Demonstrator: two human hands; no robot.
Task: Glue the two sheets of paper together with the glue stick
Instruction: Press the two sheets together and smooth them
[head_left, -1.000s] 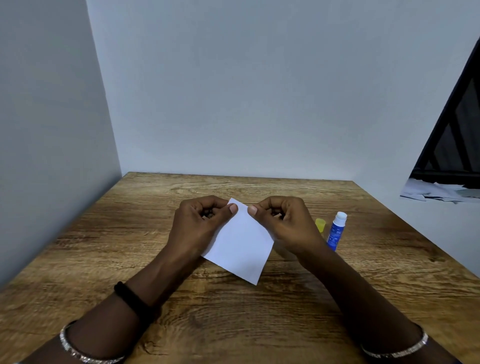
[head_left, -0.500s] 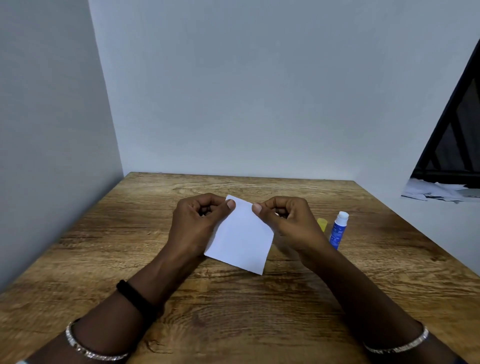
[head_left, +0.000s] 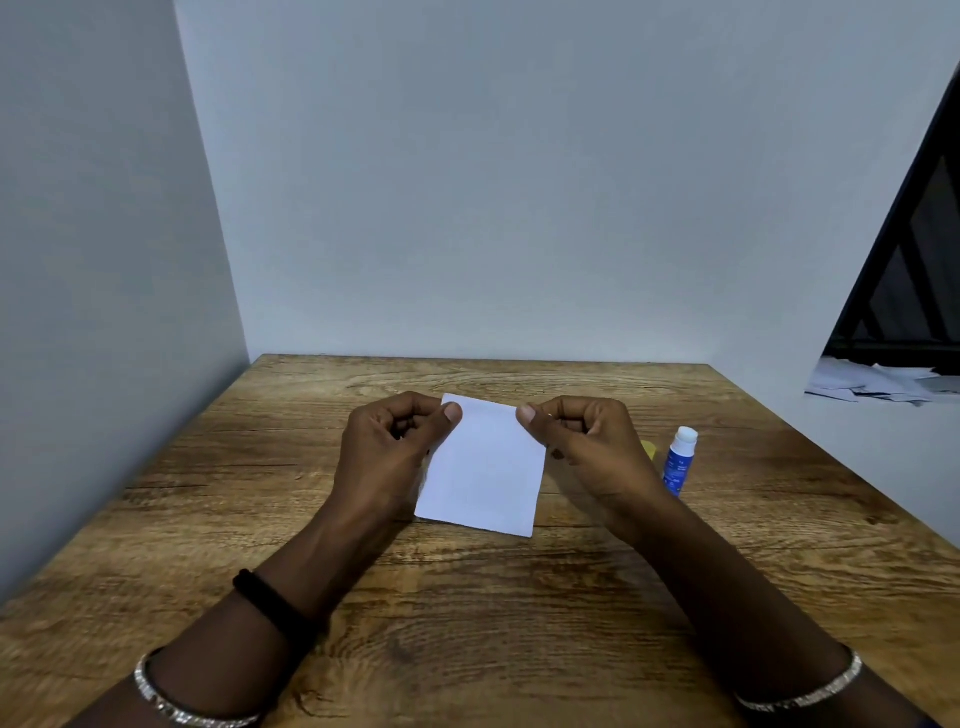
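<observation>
A wooden table (head_left: 467, 623) stands against grey walls (head_left: 519, 182), with scattered papers (head_left: 878, 387) beyond its right edge.

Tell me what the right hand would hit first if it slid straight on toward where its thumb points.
The right hand points its thumb left, across the top edge of the white paper. Going straight on, it would most likely meet the left hand pinching the opposite corner, though depth is hard to judge here.
</observation>
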